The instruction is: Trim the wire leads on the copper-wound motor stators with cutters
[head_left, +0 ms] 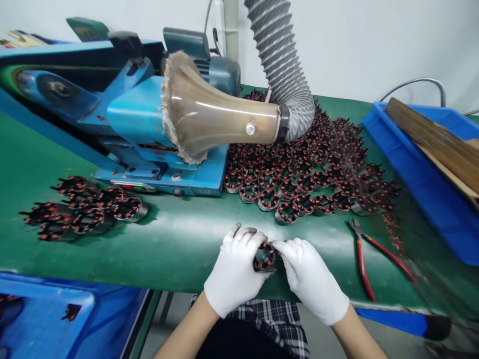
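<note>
Both my hands wear white gloves and meet at the near edge of the green table. Between them is one small round motor stator with copper windings. My left hand wraps its left side and my right hand pinches its right side with the fingertips. A large heap of the same stators lies just beyond my hands. A smaller group of stators lies at the left of the table.
A blue belt grinder with a brown dust funnel and grey ribbed hose stands at the back. Red-handled pliers lie right of my hands. A blue bin sits at right, another blue bin below left.
</note>
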### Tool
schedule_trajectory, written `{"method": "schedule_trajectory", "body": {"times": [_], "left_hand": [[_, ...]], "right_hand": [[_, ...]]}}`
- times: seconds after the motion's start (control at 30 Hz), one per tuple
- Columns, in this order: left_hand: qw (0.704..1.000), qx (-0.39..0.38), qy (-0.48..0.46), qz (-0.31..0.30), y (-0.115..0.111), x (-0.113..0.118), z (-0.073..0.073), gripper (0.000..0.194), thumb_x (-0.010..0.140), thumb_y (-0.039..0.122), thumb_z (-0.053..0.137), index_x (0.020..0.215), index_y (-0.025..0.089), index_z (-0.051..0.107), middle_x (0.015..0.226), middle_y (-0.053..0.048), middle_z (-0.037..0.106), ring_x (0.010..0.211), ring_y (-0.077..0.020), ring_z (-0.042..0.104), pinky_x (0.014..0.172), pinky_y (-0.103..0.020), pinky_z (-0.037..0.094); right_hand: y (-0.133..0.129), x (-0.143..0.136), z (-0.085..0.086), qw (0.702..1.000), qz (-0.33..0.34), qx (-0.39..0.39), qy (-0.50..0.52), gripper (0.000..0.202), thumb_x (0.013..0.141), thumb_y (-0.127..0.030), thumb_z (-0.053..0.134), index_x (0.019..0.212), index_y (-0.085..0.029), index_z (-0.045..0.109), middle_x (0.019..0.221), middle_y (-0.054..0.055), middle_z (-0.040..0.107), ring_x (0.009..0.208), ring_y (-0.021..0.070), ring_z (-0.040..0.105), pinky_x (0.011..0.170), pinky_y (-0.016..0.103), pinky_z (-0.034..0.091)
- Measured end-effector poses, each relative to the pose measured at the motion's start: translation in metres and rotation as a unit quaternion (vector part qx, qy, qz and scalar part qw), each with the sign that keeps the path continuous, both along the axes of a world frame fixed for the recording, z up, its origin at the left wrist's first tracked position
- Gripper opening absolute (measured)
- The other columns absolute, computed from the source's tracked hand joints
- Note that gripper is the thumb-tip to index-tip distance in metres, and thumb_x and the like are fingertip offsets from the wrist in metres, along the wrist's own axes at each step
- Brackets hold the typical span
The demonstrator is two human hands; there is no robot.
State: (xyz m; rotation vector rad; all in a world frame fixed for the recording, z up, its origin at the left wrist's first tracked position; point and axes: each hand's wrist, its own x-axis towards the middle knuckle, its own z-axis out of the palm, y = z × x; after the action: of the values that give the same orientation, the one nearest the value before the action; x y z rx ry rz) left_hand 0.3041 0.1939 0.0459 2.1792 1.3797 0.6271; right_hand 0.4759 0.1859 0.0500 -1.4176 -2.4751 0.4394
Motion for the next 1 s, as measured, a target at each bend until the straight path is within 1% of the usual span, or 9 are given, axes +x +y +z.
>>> {"method": "schedule_trajectory", "body": {"times": [0.17, 0.3, 0.4, 0.53, 0.67, 0.77, 0.83, 0.9, 1.0], "left_hand": [[1.000, 0.001, 0.019, 0.012, 0.000, -0.001, 0.000, 0.044, 0.064, 0.031, 0.070, 0.101, 0.020, 0.049, 0.098, -0.006, 0.059, 0.100, -0.0250, 0.053, 0.102, -0.051, 0.026], [0.998, 0.023, 0.055, -0.010, 0.006, -0.004, 0.012, 0.060, 0.056, 0.046, 0.074, 0.103, 0.017, 0.050, 0.100, -0.009, 0.059, 0.105, -0.0293, 0.050, 0.102, -0.053, 0.025], [0.997, 0.039, 0.041, -0.043, 0.009, -0.001, 0.028, 0.084, 0.057, 0.060, 0.066, 0.121, 0.013, 0.037, 0.116, -0.016, 0.052, 0.116, -0.0342, 0.042, 0.102, -0.055, 0.023], [0.994, -0.033, 0.006, -0.101, 0.011, 0.005, 0.035, 0.098, 0.062, 0.054, 0.065, 0.135, 0.013, 0.014, 0.129, -0.019, 0.041, 0.116, -0.0336, 0.043, 0.093, -0.046, 0.040], [0.989, -0.065, 0.023, -0.133, 0.012, 0.005, 0.024, 0.085, 0.070, 0.035, 0.065, 0.135, 0.019, 0.013, 0.133, -0.016, 0.037, 0.119, -0.0311, 0.042, 0.093, -0.044, 0.041], [0.989, -0.057, 0.037, -0.133, 0.013, 0.004, 0.019, 0.072, 0.074, 0.019, 0.060, 0.133, 0.022, 0.018, 0.134, -0.013, 0.038, 0.122, -0.0272, 0.039, 0.096, -0.042, 0.038], [0.988, -0.062, 0.044, -0.133, 0.014, 0.004, 0.020, 0.060, 0.076, 0.018, 0.058, 0.127, 0.020, 0.027, 0.131, -0.011, 0.040, 0.118, -0.0258, 0.042, 0.095, -0.040, 0.040], [0.985, -0.080, 0.057, -0.140, 0.016, 0.004, 0.023, 0.045, 0.077, 0.017, 0.056, 0.118, 0.020, 0.038, 0.127, -0.009, 0.043, 0.111, -0.0245, 0.047, 0.091, -0.038, 0.041], [0.979, -0.095, 0.082, -0.159, 0.018, 0.005, 0.027, 0.026, 0.079, 0.016, 0.053, 0.103, 0.021, 0.046, 0.120, -0.006, 0.049, 0.104, -0.0228, 0.049, 0.089, -0.038, 0.041]], "right_hand": [[-0.021, 0.039, -0.005, 0.998, -0.040, -0.011, 0.043, 0.033, 0.086, -0.010, 0.030, 0.107, -0.015, 0.056, 0.076, 0.008, 0.054, 0.070, 0.0230, 0.049, 0.068, 0.038, 0.044], [-0.027, 0.054, 0.008, 0.956, -0.150, -0.158, 0.195, 0.039, 0.092, -0.023, 0.036, 0.130, -0.023, 0.036, 0.092, 0.006, 0.057, 0.078, 0.0195, 0.054, 0.072, 0.032, 0.046], [-0.018, 0.035, 0.017, 0.939, -0.108, -0.259, 0.197, 0.059, 0.087, -0.024, 0.046, 0.139, -0.025, 0.018, 0.088, 0.002, 0.059, 0.066, 0.0168, 0.054, 0.067, 0.029, 0.046], [0.000, 0.005, 0.015, 0.945, 0.005, -0.286, 0.161, 0.074, 0.079, -0.014, 0.050, 0.141, -0.018, 0.011, 0.083, 0.004, 0.061, 0.066, 0.0189, 0.055, 0.060, 0.027, 0.043], [0.005, 0.001, 0.003, 0.949, 0.039, -0.278, 0.145, 0.063, 0.079, -0.009, 0.038, 0.138, -0.013, 0.017, 0.068, 0.001, 0.060, 0.056, 0.0180, 0.053, 0.051, 0.026, 0.037], [-0.002, 0.007, -0.002, 0.973, -0.009, -0.213, 0.091, 0.045, 0.083, -0.013, 0.034, 0.128, -0.012, 0.037, 0.065, 0.003, 0.059, 0.053, 0.0190, 0.051, 0.049, 0.028, 0.033], [-0.006, 0.008, -0.002, 0.978, -0.048, -0.187, 0.083, 0.031, 0.086, -0.018, 0.034, 0.112, -0.014, 0.051, 0.065, 0.004, 0.059, 0.055, 0.0196, 0.052, 0.051, 0.028, 0.034], [-0.008, 0.007, -0.001, 0.965, -0.082, -0.212, 0.133, 0.022, 0.089, -0.022, 0.036, 0.095, -0.017, 0.056, 0.062, 0.002, 0.057, 0.054, 0.0179, 0.053, 0.053, 0.027, 0.036], [-0.007, 0.003, 0.003, 0.906, -0.120, -0.306, 0.267, 0.026, 0.092, -0.027, 0.037, 0.073, -0.019, 0.052, 0.055, -0.003, 0.052, 0.051, 0.0136, 0.052, 0.053, 0.024, 0.038]]}}
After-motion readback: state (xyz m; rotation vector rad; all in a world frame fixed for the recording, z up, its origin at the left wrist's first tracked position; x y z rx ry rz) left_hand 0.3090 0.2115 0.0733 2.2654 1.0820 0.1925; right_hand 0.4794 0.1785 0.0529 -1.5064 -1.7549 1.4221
